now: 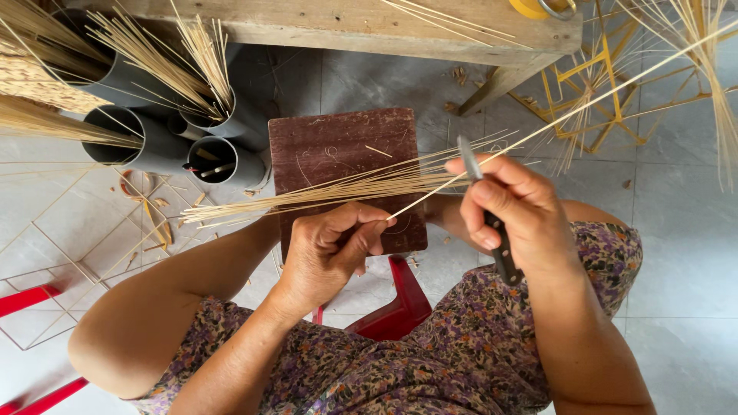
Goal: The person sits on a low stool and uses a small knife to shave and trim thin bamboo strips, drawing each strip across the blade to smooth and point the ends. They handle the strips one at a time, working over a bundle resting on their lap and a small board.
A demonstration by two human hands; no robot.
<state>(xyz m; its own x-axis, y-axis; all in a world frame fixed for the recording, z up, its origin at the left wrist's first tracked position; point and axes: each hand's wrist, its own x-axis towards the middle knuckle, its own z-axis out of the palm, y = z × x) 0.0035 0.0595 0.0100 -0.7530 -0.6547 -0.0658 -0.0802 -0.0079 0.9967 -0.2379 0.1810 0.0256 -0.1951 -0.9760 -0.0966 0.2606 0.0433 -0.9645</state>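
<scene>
Evidently, I was midway through trimming: my left hand (330,250) had its fingers (367,230) closed around the near end of a long, thin, pale bamboo sliver (538,127), which ran up and away to my right, past the wooden worktop (369,31). My right hand (519,211) gripped a small dark-handled knife with a grey blade (492,223), blade pointing upward and lying against the sliver. The next move, in my judgement, called for a light, steady draw along the strip without snapping it. The sliver looked straight, smooth and very slender. Beneath it a bundle of similar pale bamboo strips (338,188) lay across a dark reddish-brown square board (338,146). Grey plastic tubes (165,138) holding more strips stood to my left.
</scene>
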